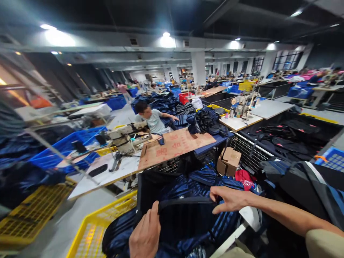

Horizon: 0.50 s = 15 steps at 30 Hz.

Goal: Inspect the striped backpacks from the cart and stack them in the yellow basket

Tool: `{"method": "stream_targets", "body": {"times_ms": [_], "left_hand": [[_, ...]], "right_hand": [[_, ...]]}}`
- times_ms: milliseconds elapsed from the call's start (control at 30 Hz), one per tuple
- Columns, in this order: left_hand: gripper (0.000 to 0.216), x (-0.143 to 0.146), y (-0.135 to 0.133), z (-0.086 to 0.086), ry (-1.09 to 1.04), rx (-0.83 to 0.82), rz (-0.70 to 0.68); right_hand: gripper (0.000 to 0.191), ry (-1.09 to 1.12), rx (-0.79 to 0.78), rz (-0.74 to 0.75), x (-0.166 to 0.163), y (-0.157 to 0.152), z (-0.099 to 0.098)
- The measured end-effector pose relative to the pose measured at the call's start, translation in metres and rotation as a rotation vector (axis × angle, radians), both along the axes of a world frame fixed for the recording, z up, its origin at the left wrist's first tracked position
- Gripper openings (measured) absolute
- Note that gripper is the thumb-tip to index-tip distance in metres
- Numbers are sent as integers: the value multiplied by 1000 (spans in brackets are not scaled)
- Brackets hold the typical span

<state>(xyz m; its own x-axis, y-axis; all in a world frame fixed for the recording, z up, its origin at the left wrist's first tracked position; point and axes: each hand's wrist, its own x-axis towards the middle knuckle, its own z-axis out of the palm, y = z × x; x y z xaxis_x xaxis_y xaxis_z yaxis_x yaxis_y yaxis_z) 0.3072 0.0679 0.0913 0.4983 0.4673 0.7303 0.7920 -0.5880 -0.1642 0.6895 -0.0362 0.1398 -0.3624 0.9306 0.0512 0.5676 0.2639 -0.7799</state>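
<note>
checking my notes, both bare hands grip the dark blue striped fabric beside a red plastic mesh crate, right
No: the head view shows the plastic mesh crate is yellow, not red. The left hand and right hand do grip the dark blue striped fabric.

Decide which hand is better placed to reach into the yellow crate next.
Left, probably: the left hand grips the dark fabric nearest the yellow crate; the right hand holds it farther away.
</note>
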Motion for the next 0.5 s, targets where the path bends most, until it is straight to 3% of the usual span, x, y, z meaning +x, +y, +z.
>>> {"method": "stream_targets", "body": {"times_ms": [167,267,400,500], "left_hand": [[74,11,-15,-18,135,-9,-53],[84,27,-21,-23,117,-58,-140],[87,43,-24,-24,-11,-114,-93],[90,63,-33,-20,-51,-99,-122]], "right_hand": [[20,-88,171,-324,16,15,-27],[25,-204,263,-483,33,27,-36],[36,-288,443,-470,33,28,-26],[56,-326,642,-244,5,21,-9]]}}
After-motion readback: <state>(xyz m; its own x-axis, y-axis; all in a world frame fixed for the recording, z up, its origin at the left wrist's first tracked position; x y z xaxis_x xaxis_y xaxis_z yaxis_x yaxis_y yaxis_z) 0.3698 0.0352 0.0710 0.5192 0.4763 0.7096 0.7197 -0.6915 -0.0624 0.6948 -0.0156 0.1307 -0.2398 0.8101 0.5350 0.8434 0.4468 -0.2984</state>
